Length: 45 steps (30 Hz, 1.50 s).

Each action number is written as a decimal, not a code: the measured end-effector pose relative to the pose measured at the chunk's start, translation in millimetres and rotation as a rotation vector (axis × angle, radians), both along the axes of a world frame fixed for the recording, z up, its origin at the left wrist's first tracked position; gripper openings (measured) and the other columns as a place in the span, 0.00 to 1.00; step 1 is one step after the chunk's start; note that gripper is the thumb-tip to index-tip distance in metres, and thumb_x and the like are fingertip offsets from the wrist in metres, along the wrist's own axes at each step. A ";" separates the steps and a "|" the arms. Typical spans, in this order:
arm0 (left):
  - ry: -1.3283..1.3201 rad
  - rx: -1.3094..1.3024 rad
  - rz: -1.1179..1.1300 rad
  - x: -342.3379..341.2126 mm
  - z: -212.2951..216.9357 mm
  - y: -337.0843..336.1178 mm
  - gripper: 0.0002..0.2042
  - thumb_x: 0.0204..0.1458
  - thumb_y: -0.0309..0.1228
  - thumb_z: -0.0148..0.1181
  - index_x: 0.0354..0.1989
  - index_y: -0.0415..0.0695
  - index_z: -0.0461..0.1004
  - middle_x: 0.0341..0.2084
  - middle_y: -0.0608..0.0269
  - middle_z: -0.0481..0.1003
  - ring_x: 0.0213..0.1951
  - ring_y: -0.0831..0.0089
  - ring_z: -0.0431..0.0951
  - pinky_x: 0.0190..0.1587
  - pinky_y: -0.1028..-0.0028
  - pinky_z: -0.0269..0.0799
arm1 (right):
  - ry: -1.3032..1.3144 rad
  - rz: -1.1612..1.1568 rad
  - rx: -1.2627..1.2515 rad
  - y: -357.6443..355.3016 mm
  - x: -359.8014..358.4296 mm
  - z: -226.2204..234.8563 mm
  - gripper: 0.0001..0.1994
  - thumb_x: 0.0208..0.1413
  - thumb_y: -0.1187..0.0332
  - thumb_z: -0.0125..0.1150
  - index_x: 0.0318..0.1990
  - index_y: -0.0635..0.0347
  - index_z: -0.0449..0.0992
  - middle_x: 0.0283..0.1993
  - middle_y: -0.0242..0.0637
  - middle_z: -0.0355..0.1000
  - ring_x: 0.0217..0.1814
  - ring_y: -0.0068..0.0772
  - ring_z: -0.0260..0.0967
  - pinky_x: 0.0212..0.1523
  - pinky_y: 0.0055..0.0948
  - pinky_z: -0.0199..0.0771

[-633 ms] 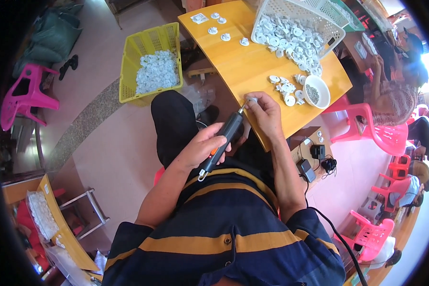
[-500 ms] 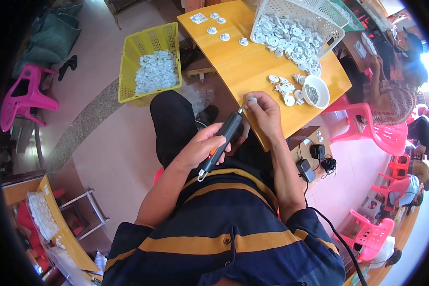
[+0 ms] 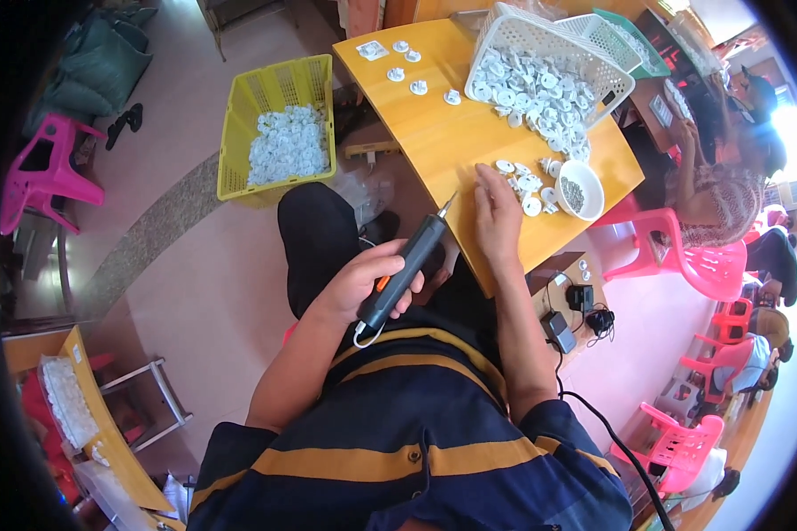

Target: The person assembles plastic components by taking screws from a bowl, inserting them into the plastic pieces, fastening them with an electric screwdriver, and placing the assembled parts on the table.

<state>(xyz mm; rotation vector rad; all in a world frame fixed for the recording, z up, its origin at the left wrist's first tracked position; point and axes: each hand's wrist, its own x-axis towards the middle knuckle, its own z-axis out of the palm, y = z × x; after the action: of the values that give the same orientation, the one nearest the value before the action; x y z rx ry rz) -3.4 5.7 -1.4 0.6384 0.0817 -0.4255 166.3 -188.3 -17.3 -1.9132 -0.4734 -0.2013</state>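
My left hand (image 3: 369, 281) is wrapped round a black electric screwdriver (image 3: 404, 265) with an orange switch. Its bit points up and away, near the table's edge, touching no part. My right hand (image 3: 499, 211) is over the yellow wooden table (image 3: 416, 133), fingers stretched forward; I see nothing held in it. Right of its fingertips lie several loose white round plastic parts (image 3: 529, 184). Beside them stands a white bowl (image 3: 591, 211) of small metal screws (image 3: 573, 195). A tipped white plastic basket (image 3: 613, 104) spills a heap of similar white parts (image 3: 540, 88) onto the table.
Several single white parts (image 3: 419, 88) are spaced along the table's far left. A yellow crate (image 3: 230, 150) with white pieces stands on the floor to the left. Black adapters (image 3: 580, 297) lie on a low stand at right; a black cable (image 3: 607, 429) runs near my right arm.
My right hand has moved off the screwdriver's tip and farther onto the table; the small white part it pinched no longer shows. The screwdriver has shifted slightly down and left, its bit now exposed.
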 end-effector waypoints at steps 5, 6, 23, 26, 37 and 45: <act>0.008 0.069 0.040 -0.1 -3.2 -0.8 0.24 0.65 0.32 0.47 0.68 0.37 0.60 0.36 0.54 0.78 0.26 0.70 0.79 0.27 0.73 0.77 | -0.425 0.043 -0.500 0.7 -1.9 -1.6 0.10 0.51 0.77 0.64 0.41 0.56 0.84 0.54 0.42 0.79 0.55 0.50 0.76 0.57 0.42 0.74; 0.019 0.082 0.040 -0.4 -3.3 -0.7 0.24 0.66 0.32 0.47 0.68 0.37 0.60 0.36 0.55 0.78 0.26 0.71 0.79 0.27 0.73 0.78 | -0.429 0.039 -0.500 2.1 0.7 -2.5 0.10 0.51 0.77 0.64 0.41 0.56 0.84 0.54 0.42 0.79 0.55 0.50 0.76 0.57 0.42 0.74; 0.041 0.107 0.054 -0.2 -5.0 -1.1 0.23 0.67 0.32 0.47 0.69 0.39 0.59 0.35 0.56 0.78 0.25 0.72 0.80 0.27 0.72 0.79 | -0.375 0.133 -0.391 9.9 15.3 3.0 0.19 0.48 0.82 0.55 0.48 0.57 0.81 0.61 0.53 0.72 0.62 0.59 0.69 0.60 0.44 0.72; 0.011 0.132 0.067 1.5 -5.1 -3.0 0.23 0.66 0.32 0.46 0.67 0.36 0.60 0.35 0.53 0.78 0.25 0.70 0.79 0.25 0.72 0.77 | -0.367 0.070 -0.389 7.0 12.9 3.9 0.24 0.48 0.83 0.54 0.55 0.56 0.78 0.68 0.58 0.66 0.69 0.62 0.64 0.69 0.45 0.65; 0.030 0.140 0.067 -0.3 -6.6 -1.6 0.21 0.67 0.31 0.46 0.66 0.37 0.61 0.35 0.53 0.78 0.25 0.70 0.80 0.28 0.71 0.79 | -0.301 -0.150 -0.217 -63.2 29.3 50.9 0.09 0.57 0.77 0.62 0.45 0.60 0.81 0.41 0.45 0.81 0.41 0.45 0.80 0.41 0.38 0.79; 0.025 0.132 0.058 1.4 -7.7 -2.5 0.21 0.67 0.31 0.47 0.67 0.38 0.61 0.35 0.53 0.79 0.25 0.69 0.80 0.29 0.71 0.79 | 0.048 -0.365 -0.849 -132.7 98.0 59.0 0.10 0.52 0.60 0.68 0.37 0.54 0.86 0.35 0.44 0.82 0.39 0.44 0.81 0.42 0.41 0.79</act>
<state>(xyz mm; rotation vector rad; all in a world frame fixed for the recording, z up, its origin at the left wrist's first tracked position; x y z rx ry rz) -2.0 3.3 -9.0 0.7590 0.1524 -0.3739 264.3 -321.0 41.7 -2.8292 -0.1686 -0.2075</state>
